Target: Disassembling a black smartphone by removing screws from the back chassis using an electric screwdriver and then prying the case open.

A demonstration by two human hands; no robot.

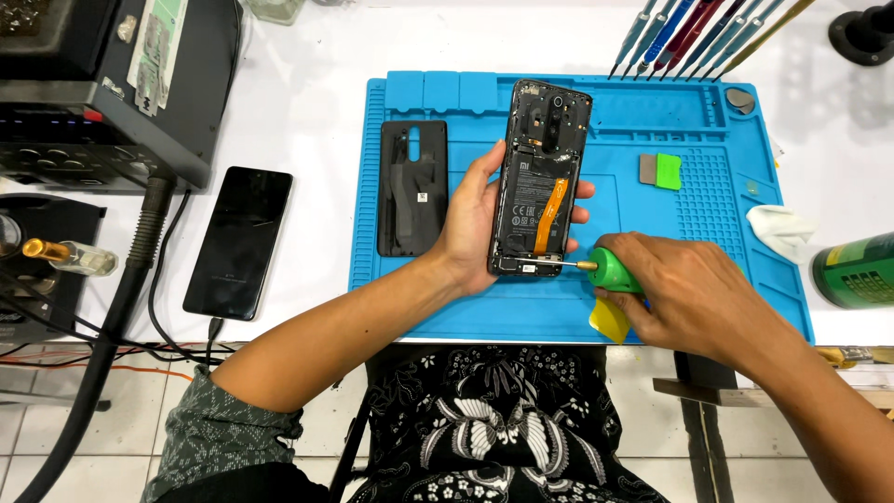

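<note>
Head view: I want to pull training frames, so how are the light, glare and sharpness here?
Head view: bright, even overhead light, with the white table nearly washed out; soft shadows under the left hand and right hand; slight sheen on the opened phone; phone, green screwdriver and blue mat sharp; edges bow slightly from the wide lens.

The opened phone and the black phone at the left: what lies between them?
In the head view, the removed back cover lies between the opened phone and the black phone, on the blue mat.
</note>
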